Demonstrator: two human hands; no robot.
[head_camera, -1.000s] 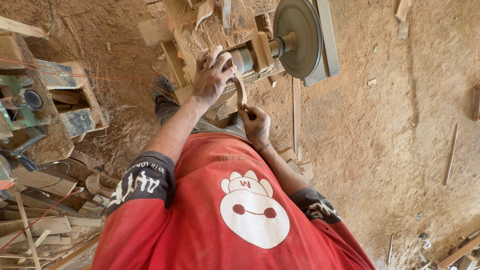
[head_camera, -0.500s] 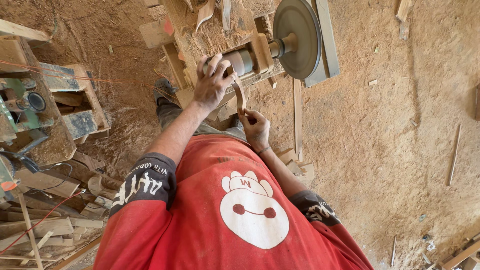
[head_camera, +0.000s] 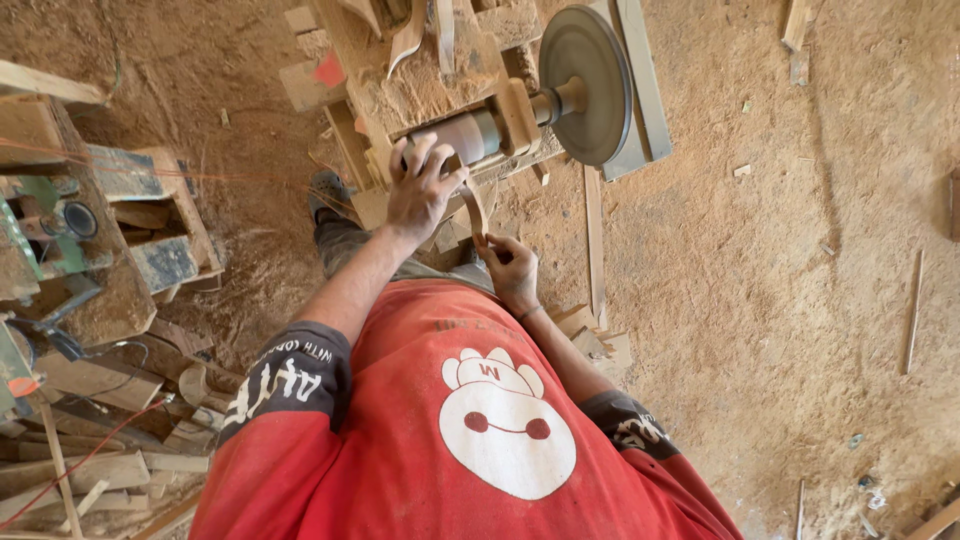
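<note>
Two hands are working close together over the sawdust-covered floor (head_camera: 800, 300), just beyond the red shirt (head_camera: 440, 440) filling the bottom of the view. The right hand (head_camera: 512, 268) is sitting nearest the body, its fingers pinching the lower end of a thin curved wooden strip (head_camera: 474, 208). The strip is standing roughly upright, bowing a little, and running up to the left hand (head_camera: 422, 188). That left hand is resting with fingers spread wide over the strip's upper end, and it is lying against the grey drum (head_camera: 470, 135) of the sanding machine (head_camera: 440, 80); whether it is truly gripping the strip I cannot tell. Just past the drum, a short shaft is leading to a large grey disc (head_camera: 585, 85) standing on edge at the right of the machine. A shoe (head_camera: 328, 192) is showing on the floor beside the left forearm. Small wooden offcuts (head_camera: 590, 335) are lying near the right elbow. Further out on the left, a dusty wooden stand (head_camera: 150, 215) is crowding the edge of view, with timber scraps (head_camera: 90, 470) piled below it.
</note>
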